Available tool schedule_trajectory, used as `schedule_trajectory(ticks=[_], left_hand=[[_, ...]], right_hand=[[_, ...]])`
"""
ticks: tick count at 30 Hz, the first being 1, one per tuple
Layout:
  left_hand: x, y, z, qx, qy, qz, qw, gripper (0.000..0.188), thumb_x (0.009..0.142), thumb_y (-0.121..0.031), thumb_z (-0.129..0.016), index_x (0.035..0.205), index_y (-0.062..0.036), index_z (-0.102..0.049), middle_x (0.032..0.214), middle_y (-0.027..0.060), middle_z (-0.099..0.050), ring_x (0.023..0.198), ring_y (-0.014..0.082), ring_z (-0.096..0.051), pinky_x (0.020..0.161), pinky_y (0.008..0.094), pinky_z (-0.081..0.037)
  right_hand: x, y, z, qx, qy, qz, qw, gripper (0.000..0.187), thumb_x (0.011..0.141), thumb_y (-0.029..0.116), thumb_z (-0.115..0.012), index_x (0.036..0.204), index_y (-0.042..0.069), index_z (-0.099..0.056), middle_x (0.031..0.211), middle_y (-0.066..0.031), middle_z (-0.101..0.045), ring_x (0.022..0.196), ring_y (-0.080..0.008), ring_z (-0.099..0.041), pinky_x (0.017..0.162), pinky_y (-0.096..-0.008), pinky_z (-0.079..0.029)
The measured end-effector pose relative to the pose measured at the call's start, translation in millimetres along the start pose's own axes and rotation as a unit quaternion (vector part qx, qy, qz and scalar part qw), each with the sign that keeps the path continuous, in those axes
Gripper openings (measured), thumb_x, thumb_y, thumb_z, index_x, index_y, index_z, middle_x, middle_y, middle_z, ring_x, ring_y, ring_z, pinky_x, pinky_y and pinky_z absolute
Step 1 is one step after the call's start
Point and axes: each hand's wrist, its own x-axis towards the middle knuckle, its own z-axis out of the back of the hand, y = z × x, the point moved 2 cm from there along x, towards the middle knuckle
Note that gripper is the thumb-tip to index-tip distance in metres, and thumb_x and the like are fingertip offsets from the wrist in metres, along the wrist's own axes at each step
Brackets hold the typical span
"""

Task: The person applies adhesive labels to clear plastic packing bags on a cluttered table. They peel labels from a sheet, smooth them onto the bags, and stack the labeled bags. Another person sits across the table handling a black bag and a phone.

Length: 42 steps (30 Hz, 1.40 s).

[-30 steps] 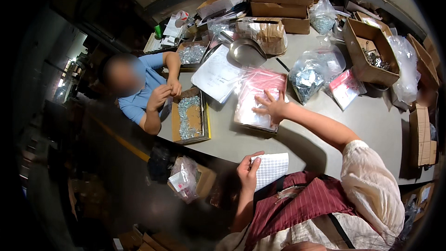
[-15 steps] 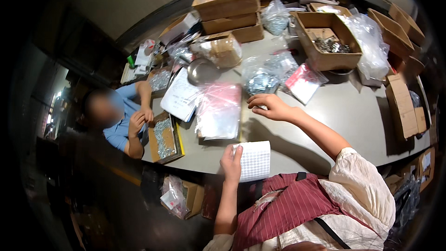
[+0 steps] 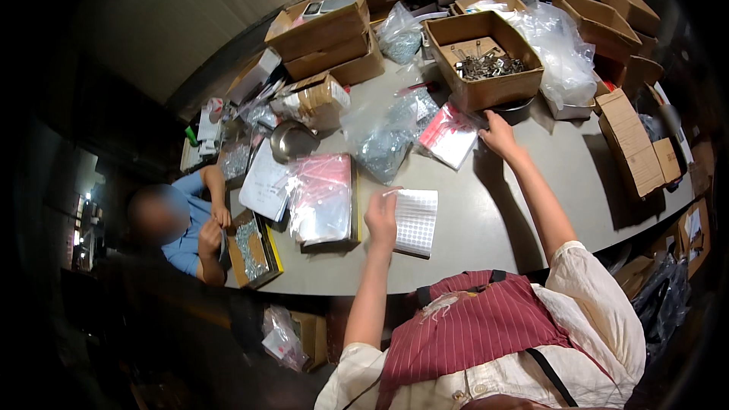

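Observation:
My left hand grips a white sheet with rows of small round stickers by its left edge, just above the table's near side. My right hand is stretched out to the right edge of a red and white packet in clear plastic, just below a cardboard box of metal parts. Its thumb and fingers look apart, with nothing seen between them. Left of the sheet lies a stack of clear plastic bags with pink-red showing. Beyond it sits a clear bag of small metal pieces.
At the left edge a co-worker in a blue shirt works beside a tray of screws. A metal pan and a taped carton stand farther back. Cardboard boxes line the far side; a cardboard piece is at right.
My right hand has moved right and away from me to the red and white packet. My left hand with the sticker sheet is farther over the table. The view has shifted.

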Motion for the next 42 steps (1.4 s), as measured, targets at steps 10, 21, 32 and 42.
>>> schedule_trajectory(ticks=[10, 21, 32, 42], left_hand=[[-20.3, -99.3, 11.4, 0.320, -0.030, -0.399, 0.859, 0.028, 0.074, -0.006, -0.072, 0.097, -0.0180, -0.081, 0.113, 0.0080, -0.071, 0.112, 0.0302, -0.061, 0.100, 0.0477, -0.045], [-14.6, -71.4, 4.5, 0.182, -0.020, -0.092, 0.979, 0.026, 0.090, -0.005, -0.068, 0.116, -0.0034, -0.070, 0.109, 0.0173, -0.070, 0.094, 0.0373, -0.066, 0.087, 0.0424, -0.052], [2.4, -16.7, -29.8, 0.402, 0.037, -0.121, 0.907, 0.064, 0.086, -0.013, -0.069, 0.142, 0.0074, -0.045, 0.144, 0.0270, -0.047, 0.140, 0.0449, -0.039, 0.116, 0.0547, -0.030], [-48.6, 1.8, -105.0, 0.077, 0.196, 0.043, 0.977, 0.090, 0.076, -0.011, -0.084, 0.152, -0.0037, -0.036, 0.148, 0.0231, -0.047, 0.136, 0.0411, -0.046, 0.112, 0.0468, -0.041]], right_hand=[[-28.8, 15.9, -15.6, -0.028, -0.096, 0.078, 0.992, 0.047, 0.079, 0.019, -0.075, 0.123, 0.008, -0.064, 0.111, -0.0123, -0.060, 0.110, -0.0326, -0.054, 0.098, -0.0491, -0.039], [-9.0, 28.7, 1.3, 0.119, 0.053, 0.114, 0.985, 0.020, 0.084, 0.017, -0.071, 0.094, 0.001, -0.064, 0.089, -0.0143, -0.061, 0.089, -0.0342, -0.060, 0.081, -0.0445, -0.048], [-88.4, 76.6, 111.0, 0.568, 0.227, -0.052, 0.789, 0.018, 0.101, 0.019, -0.062, 0.103, 0.001, -0.059, 0.102, -0.0060, -0.065, 0.090, -0.0162, -0.068, 0.077, -0.0305, -0.055], [-134.6, 110.2, 149.7, 0.305, 0.359, 0.297, 0.831, 0.012, 0.082, 0.001, -0.064, 0.092, -0.002, -0.069, 0.117, -0.0168, -0.071, 0.095, -0.0286, -0.070, 0.082, -0.0380, -0.054]])
